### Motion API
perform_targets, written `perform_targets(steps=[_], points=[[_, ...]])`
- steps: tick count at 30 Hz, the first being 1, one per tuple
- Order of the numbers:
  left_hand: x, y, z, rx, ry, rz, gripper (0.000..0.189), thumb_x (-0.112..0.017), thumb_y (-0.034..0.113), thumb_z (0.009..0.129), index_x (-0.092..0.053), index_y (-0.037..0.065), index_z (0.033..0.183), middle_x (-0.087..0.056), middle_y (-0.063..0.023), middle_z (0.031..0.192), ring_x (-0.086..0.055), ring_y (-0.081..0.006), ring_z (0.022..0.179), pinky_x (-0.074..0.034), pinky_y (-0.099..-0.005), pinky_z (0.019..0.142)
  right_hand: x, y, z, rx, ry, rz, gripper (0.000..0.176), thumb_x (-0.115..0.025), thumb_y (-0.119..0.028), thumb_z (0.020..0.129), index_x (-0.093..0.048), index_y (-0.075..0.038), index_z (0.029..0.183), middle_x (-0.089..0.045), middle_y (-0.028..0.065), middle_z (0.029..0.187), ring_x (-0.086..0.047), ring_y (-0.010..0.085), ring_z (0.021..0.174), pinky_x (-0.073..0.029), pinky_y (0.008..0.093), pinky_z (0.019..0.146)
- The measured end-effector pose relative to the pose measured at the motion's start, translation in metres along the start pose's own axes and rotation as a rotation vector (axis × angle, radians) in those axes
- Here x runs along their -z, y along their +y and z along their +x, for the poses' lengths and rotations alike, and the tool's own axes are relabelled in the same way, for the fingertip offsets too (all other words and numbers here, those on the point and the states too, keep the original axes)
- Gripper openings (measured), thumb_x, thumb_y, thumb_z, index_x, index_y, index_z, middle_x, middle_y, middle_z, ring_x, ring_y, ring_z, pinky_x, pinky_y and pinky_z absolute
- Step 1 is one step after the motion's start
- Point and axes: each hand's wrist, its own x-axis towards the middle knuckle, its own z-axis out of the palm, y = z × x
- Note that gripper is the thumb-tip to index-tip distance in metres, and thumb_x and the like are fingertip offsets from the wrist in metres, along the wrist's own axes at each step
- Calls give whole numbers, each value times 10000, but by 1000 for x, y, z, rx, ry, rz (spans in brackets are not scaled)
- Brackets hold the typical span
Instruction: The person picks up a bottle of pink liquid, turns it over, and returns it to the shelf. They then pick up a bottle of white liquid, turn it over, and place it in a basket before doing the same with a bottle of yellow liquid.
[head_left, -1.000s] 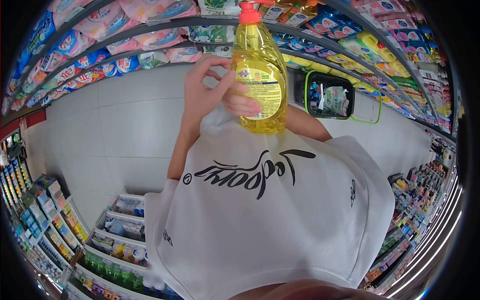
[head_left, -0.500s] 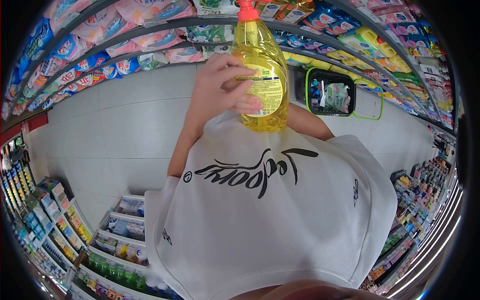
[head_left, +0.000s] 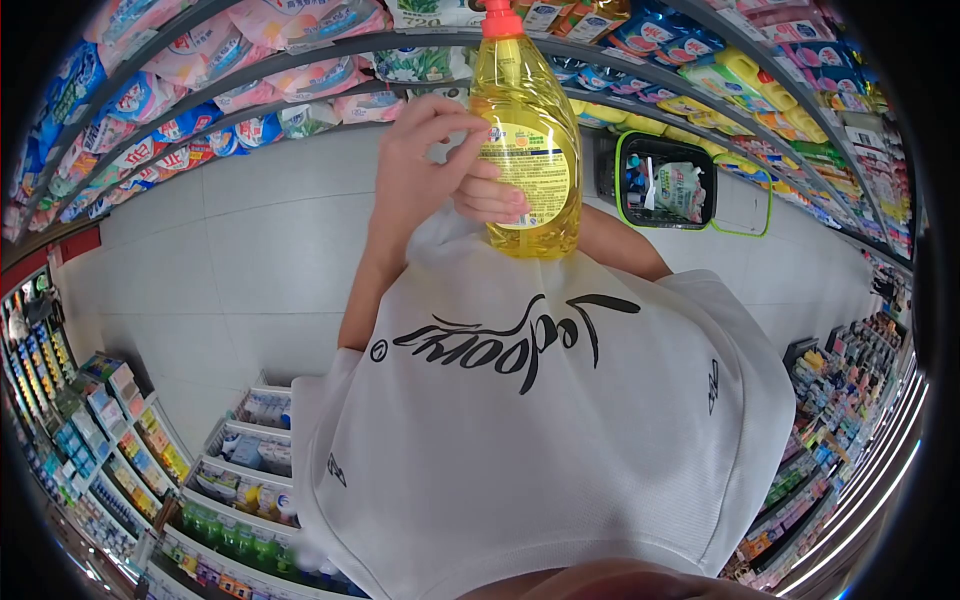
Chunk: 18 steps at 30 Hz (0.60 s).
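Observation:
A clear bottle of yellow liquid with a red pump top (head_left: 528, 175) stands upright before my chest, its printed label facing me. My right hand (head_left: 492, 196) holds it from behind, fingers wrapped round its left side onto the label; the palm is hidden. My left hand (head_left: 428, 155) is at the bottle's upper left, thumb and index finger pinched together by the label's edge. Whatever may be between those fingertips is too small to make out.
Shelves of bagged and bottled goods (head_left: 330, 47) curve across the top. A black basket with a green rim (head_left: 618, 180) stands on the floor at the right, holding packages. More stocked shelves (head_left: 240, 475) are at lower left and lower right.
The thumb and index finger of my left hand have closed into a pinch and drawn left off the label's middle. The bottle has shifted slightly right.

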Motion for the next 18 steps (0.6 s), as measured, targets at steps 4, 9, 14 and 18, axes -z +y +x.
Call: perform_targets(steps=[4,9,14,18], points=[[-4,3,-3,8,-13,3,168,-721,1,746,-714,49,907,-615,-33,864,-557,-124,727,-447,-243,601,-4,0,-7,-6,80,-46,385,-542,-469,892,-508,-93,814,-556,48,557,-527,155,394,-402,260,415],[-6,8,-5,-4,-71,7,222,-733,10,725,-725,68,939,-597,-32,851,-562,-139,740,-454,-254,613,4,0,-11,-17,34,-26,386,-479,-455,932,-497,-75,867,-535,51,555,-490,157,387,-379,280,418],[-8,7,-3,-71,-73,30,234,-738,10,716,-726,76,940,-597,-29,871,-568,-149,785,-457,-259,621,-15,0,-9,-13,152,-83,396,-466,-462,937,-502,-74,863,-528,46,551,-484,151,388,-378,268,420],[-8,1,0,-82,-10,80,201,-733,9,724,-728,81,911,-600,-27,874,-568,-149,793,-454,-256,611,-2,4,-11,42,84,3,367,-568,-417,896,-536,-63,807,-610,102,590,-585,200,410,-472,296,420]])
